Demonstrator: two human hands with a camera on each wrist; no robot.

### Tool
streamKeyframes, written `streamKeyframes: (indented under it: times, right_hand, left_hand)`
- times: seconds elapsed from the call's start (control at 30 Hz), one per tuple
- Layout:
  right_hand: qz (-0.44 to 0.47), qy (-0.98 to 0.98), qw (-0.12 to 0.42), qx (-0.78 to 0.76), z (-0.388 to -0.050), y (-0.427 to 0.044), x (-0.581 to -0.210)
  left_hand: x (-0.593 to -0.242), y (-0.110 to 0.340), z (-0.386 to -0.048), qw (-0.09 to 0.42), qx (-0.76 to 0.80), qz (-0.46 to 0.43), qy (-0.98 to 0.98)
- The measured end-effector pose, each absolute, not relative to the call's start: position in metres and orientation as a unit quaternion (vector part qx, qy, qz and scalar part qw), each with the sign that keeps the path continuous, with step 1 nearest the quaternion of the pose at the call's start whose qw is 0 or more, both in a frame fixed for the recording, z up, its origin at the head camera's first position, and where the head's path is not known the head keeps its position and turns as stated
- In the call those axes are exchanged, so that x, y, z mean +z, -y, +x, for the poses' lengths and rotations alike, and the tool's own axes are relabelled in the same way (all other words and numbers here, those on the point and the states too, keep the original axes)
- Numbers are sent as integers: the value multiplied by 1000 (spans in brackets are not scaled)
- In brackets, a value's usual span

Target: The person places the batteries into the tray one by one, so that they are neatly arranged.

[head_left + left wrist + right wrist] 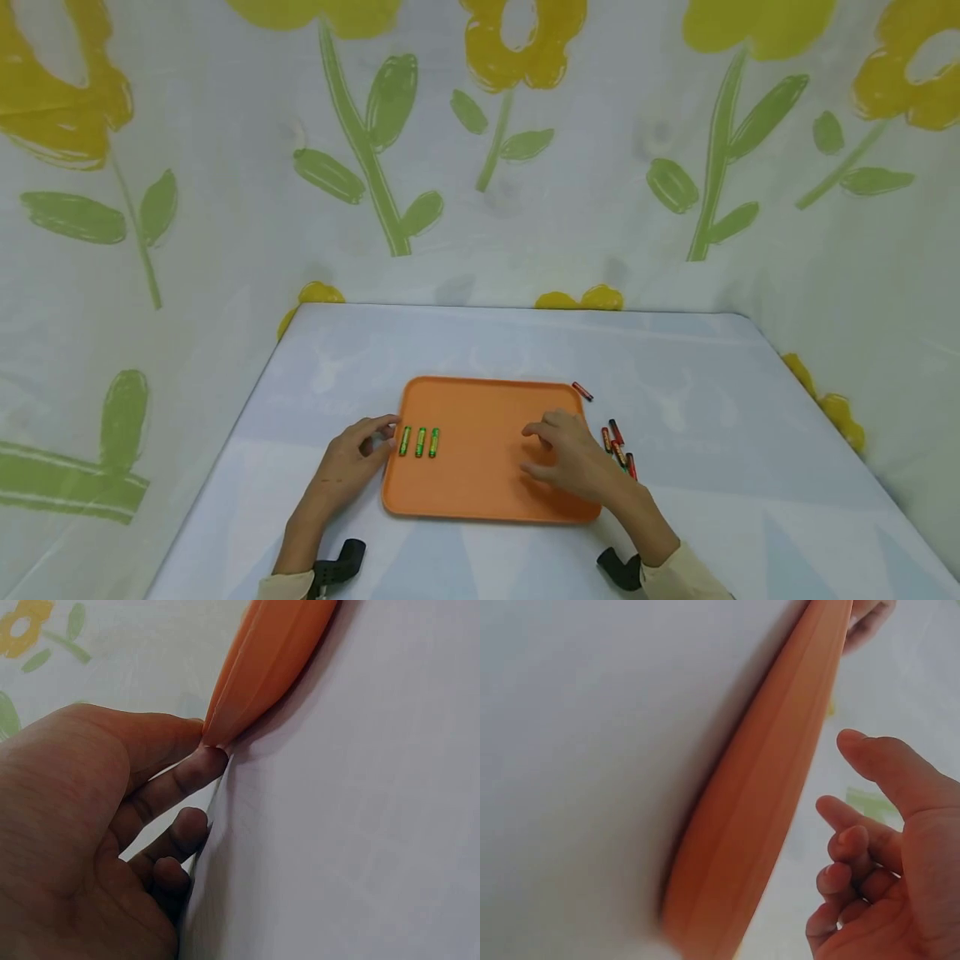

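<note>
An orange tray [476, 446] lies on the table, seen edge-on in both wrist views. Three green batteries [421, 442] stand in a side-by-side row at its left end. At the tray's left rim is my left hand [348, 468]; in the left wrist view its thumb and a finger pinch the rim. My right hand [573, 458] hovers over the right part of the tray, thumb and index finger spread apart. Nothing is between them in the right wrist view, where the other fingers [836, 877] are bent.
Several red and dark batteries [617, 431] lie clustered on the table just beyond the tray's right edge, partly behind the right hand. A single red battery [582, 392] rests near the far right corner. The white table [690, 400] borders a flower-printed curtain [570, 225].
</note>
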State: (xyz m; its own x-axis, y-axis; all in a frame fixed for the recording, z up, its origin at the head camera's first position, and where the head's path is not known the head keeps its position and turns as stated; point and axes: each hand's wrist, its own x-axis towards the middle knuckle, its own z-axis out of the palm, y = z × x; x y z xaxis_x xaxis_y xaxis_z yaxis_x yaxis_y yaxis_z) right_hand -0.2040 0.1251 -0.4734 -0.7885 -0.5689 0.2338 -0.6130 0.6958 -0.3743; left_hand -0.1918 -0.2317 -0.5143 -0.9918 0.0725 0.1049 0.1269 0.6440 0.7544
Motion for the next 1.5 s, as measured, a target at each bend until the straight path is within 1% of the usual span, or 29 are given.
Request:
streamKeyframes:
  times: [0.13,0.4,0.6,0.83,0.93,1.13,1.5]
  right_hand:
    - [320,918,69,224,-201,-137,-473]
    - [291,926,65,231,-193,-162,-472]
    - [284,929,74,225,-192,-178,-472]
    - [294,922,103,230,-194,-192,-475]
    - [282,927,97,227,-191,-200,-477]
    - [247,939,65,230,-183,-214,-479]
    - [267,942,53,195,-185,-229,-479]
  left_hand:
    - [-514,233,-192,30,-417,-50,907]
    - [-513,231,-191,23,-419,-44,907]
    - [-512,231,-193,34,-415,-51,908]
    - [-511,232,-193,48,-415,-56,907]
    - [-511,231,-193,45,-417,-56,906]
    - [-512,229,-192,32,-415,-55,908]
    - [-511,229,-191,32,-408,-51,911]
